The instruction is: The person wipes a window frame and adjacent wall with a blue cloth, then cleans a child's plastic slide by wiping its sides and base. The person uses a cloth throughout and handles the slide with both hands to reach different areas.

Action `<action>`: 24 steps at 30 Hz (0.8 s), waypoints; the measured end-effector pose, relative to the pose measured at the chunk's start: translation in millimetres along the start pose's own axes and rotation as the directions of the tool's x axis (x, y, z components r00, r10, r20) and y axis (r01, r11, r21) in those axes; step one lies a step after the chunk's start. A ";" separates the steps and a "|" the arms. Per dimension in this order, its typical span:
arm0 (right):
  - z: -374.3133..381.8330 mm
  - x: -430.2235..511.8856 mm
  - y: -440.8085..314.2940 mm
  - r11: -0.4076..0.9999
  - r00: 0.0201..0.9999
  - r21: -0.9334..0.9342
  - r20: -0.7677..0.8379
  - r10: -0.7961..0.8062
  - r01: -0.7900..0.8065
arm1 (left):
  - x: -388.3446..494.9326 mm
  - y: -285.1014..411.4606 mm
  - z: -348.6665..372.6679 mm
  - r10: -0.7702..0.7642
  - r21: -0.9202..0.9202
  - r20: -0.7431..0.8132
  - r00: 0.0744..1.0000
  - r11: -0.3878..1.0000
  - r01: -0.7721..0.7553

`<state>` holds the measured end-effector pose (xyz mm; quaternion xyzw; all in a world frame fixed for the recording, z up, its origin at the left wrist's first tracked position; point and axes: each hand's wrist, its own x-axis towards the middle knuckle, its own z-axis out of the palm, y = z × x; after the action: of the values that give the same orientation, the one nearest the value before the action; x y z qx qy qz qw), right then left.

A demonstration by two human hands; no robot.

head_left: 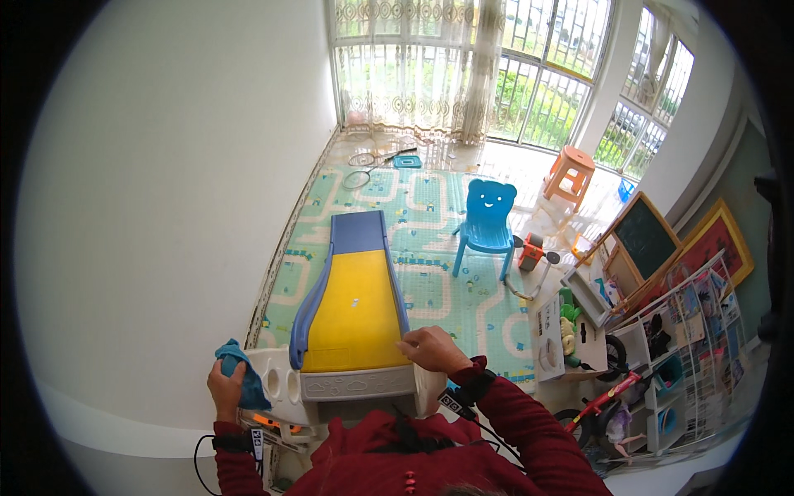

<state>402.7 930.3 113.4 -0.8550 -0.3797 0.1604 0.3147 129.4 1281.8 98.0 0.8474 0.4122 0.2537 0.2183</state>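
Observation:
My left hand (224, 387) grips a bunched blue cloth (253, 383) near the white wall, beside the left white plastic side panel (275, 375) of a children's slide. The slide's yellow chute (353, 304) stretches away from me, with blue side rails and a blue lower end (358, 232). A small whitish mark or scrap (355, 302) shows on the chute. My right hand (436, 349) is by the upper right edge of the slide, its fingers curled inward. Whether it touches the rail or holds something small cannot be made out.
A patterned play mat (428, 248) lies under the slide. To the right are a blue bear-faced chair (490, 217), an open cardboard box (549, 347), a red balance bike (602, 403), a chalkboard easel (647, 235) and a wire rack (695, 347). Badminton rackets (358, 180) lie farther off.

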 end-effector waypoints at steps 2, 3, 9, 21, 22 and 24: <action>0.0 1.0 -0.9 1.000 1.000 -0.007 0.001 -0.005 0.005 | 12.8 0.0 -5.0 -0.012 -0.059 0.085 0.996 0.998 0.017; -0.1 1.4 -1.6 1.000 1.000 -0.017 0.016 0.010 -0.010 | 20.1 -0.1 -6.6 -0.030 -0.105 0.124 0.992 0.993 0.043; -0.1 0.6 -2.9 0.998 1.000 0.058 0.009 0.018 -0.019 | 54.9 -1.8 -6.3 -0.056 0.067 0.315 0.947 0.997 0.037; 1.1 -0.1 -0.2 1.000 1.000 0.022 0.001 -0.013 0.012 | 49.1 12.1 -3.7 -0.124 0.242 0.266 0.956 0.969 0.058; 0.9 -0.3 0.0 0.999 1.000 0.022 -0.007 -0.025 0.025 | 44.4 14.2 -4.5 -0.100 0.249 0.233 0.967 0.968 0.040; 0.6 -0.7 0.1 1.000 1.000 0.012 0.008 -0.021 0.021 | 32.5 16.1 -7.3 -0.072 0.218 0.237 0.969 0.976 0.020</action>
<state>402.0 929.9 112.9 -0.8484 -0.3891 0.1628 0.3199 151.7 1300.2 121.1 0.8808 0.4268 0.0970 0.1808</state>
